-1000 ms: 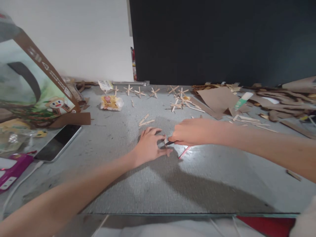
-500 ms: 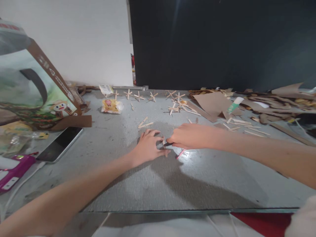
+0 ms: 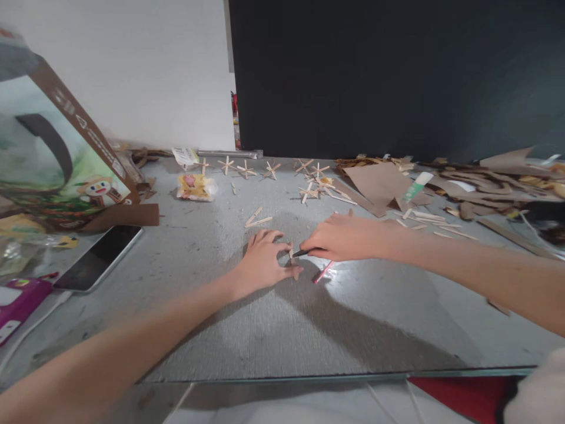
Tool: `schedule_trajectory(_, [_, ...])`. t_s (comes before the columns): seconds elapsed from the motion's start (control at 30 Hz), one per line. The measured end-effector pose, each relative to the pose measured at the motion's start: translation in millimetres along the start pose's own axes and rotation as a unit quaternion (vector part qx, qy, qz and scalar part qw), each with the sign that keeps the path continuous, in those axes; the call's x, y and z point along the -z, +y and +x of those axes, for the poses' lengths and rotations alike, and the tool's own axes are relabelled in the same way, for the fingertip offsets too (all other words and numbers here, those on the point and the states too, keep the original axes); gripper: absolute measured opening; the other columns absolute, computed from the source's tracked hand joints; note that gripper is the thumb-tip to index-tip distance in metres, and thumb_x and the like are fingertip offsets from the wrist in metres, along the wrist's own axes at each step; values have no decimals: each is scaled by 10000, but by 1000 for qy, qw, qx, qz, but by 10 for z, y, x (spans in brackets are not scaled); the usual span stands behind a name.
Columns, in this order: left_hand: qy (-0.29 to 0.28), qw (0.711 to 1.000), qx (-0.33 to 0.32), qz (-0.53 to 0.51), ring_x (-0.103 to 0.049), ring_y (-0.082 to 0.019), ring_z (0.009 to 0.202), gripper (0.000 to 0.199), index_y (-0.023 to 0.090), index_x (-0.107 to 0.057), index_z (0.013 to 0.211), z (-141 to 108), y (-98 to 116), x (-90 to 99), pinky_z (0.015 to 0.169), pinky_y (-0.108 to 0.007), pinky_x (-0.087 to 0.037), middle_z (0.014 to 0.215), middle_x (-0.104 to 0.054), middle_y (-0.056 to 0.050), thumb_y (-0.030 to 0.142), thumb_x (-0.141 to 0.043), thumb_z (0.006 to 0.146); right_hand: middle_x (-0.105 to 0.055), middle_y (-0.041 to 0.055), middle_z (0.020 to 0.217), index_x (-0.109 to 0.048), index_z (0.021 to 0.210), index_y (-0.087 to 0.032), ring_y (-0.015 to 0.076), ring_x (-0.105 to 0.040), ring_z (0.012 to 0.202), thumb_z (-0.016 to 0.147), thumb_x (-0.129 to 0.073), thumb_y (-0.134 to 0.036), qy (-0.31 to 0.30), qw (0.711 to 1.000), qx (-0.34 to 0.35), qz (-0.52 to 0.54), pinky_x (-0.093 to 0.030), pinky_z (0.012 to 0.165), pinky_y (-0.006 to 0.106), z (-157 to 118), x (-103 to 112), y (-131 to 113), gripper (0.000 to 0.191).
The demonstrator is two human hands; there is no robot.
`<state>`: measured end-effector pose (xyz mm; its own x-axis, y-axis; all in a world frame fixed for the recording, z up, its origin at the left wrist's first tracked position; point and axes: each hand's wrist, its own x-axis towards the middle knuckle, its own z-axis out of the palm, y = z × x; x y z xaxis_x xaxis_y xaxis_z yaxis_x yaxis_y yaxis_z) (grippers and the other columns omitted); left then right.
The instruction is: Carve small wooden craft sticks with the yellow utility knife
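My left hand (image 3: 265, 259) rests on the grey table with thumb and fingers curled round a short wooden stick (image 3: 291, 253), pinching it near its ends. My right hand (image 3: 338, 235) is closed on a slim dark tool (image 3: 302, 253) whose tip meets the stick or lies right beside it. Its handle is hidden in the fingers, so I cannot tell its kind. Just below my right hand lies a thin pink rod (image 3: 323, 272). Two wooden sticks (image 3: 258, 220) form an open V beyond my left hand.
Several star-shaped stick pieces (image 3: 246, 170) stand farther back, near a yellow packet (image 3: 196, 187). At right are cardboard (image 3: 371, 182), a glue stick (image 3: 417, 187) and loose sticks (image 3: 430, 218). A phone (image 3: 99, 259), a purple device (image 3: 22, 306) and a large box (image 3: 66, 147) occupy the left.
The view has shifted slightly. My right hand has drawn back a little from the left, and more of the dark tool shows. My left hand keeps its pinch on the stick.
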<state>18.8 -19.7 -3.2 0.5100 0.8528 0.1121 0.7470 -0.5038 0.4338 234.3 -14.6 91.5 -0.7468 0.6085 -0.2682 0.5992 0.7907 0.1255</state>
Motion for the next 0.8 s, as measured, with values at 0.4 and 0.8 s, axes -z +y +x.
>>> schedule_trajectory(0.4, [8,1000,-3,-5,-427,-395,1462,444,287,-799,1076,-5,10,-5,1178,-595,-376,1485,-589,-102,630,-827,795,-739,45,741,-795,1060,-247,155,-571,530,1024,-507,-227,-4,1000,13,-17,-242,545,289,38,-26,41,291])
schedule_trajectory(0.8, [4,1000,-1,-4,-439,-386,1455,428,264,-794,1059,-7,37,8,1191,-580,-366,1480,-589,-112,601,-838,799,-747,49,767,-793,1062,-260,168,-610,575,1026,-507,-240,-23,1000,-12,-3,-244,556,287,33,22,-4,289])
